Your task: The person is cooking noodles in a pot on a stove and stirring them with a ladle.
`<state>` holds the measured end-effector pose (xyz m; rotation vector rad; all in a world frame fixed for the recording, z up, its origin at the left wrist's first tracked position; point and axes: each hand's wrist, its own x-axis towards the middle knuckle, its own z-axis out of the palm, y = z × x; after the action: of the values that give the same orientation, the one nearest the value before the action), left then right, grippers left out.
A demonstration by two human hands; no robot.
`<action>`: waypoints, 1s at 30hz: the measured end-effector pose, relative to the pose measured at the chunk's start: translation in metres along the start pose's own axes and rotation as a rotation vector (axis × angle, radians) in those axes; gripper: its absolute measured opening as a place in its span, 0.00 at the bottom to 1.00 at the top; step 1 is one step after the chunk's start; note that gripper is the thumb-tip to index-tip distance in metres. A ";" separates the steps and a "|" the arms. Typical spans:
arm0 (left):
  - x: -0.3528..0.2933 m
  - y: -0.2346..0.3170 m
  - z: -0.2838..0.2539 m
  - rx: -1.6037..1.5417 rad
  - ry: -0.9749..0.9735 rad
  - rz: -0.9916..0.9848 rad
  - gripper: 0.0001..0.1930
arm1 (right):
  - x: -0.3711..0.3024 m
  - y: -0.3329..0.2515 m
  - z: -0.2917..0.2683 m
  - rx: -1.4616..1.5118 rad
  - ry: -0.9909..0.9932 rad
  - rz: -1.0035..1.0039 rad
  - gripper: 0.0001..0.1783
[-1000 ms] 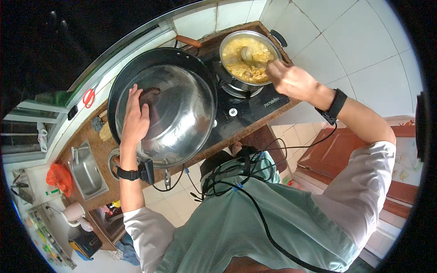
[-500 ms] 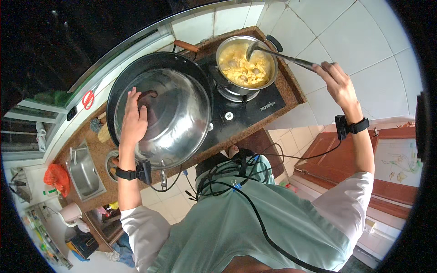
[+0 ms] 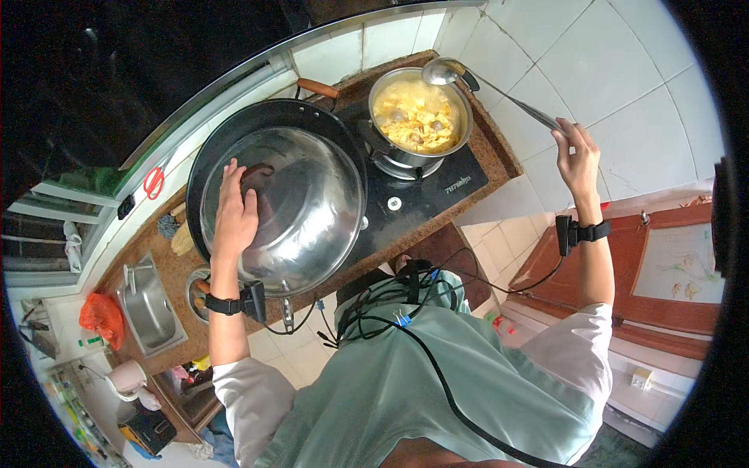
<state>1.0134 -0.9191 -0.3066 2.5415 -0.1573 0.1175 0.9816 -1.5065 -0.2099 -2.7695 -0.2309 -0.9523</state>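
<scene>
My right hand (image 3: pixel 579 160) grips the end of a long-handled metal ladle (image 3: pixel 511 99). The ladle's bowl hangs over the far right rim of a steel pot (image 3: pixel 460 140), clear of the food. Inside the pot is yellow food (image 3: pixel 421 117), in pieces, in pale liquid. On the left, a large black wok (image 3: pixel 269 109) bears a shiny domed metal cover (image 3: pixel 304 210). My left hand (image 3: pixel 236 214) lies over the cover's left part, fingers stretched and thumb apart. Whether its palm presses on the metal, I cannot tell.
The pot stands on a black gas hob (image 3: pixel 437 175) set into a brown counter (image 3: pixel 503 160). A wooden-handled grip (image 3: pixel 317 87) sticks out behind the wok. Left of it are a sink (image 3: pixel 152 308) and a red plastic bag (image 3: pixel 101 320). A tiled wall (image 3: pixel 624 78) rises on the right.
The ladle has risen out of the food and shifted back and right to the pot's rim. My right hand has moved slightly nearer me. The left hand stays over the cover.
</scene>
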 end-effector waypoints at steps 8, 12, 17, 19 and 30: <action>-0.002 0.000 -0.004 -0.017 -0.037 0.013 0.26 | -0.014 -0.019 0.002 0.024 0.044 0.072 0.11; 0.000 -0.001 -0.001 -0.062 -0.045 0.010 0.26 | -0.024 -0.024 0.004 -0.041 0.017 0.077 0.12; 0.001 0.000 0.000 -0.017 -0.066 -0.027 0.27 | -0.027 -0.024 0.008 -0.076 0.108 0.017 0.11; 0.001 -0.001 0.000 -0.020 -0.068 -0.023 0.27 | -0.026 -0.028 0.005 -0.053 0.091 0.057 0.11; -0.007 0.012 0.000 0.040 -0.023 0.018 0.28 | -0.041 -0.010 0.005 -0.001 0.101 0.167 0.11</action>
<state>1.0044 -0.9286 -0.3004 2.5827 -0.1890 0.0999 0.9510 -1.4993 -0.2378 -2.6810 0.0168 -1.0441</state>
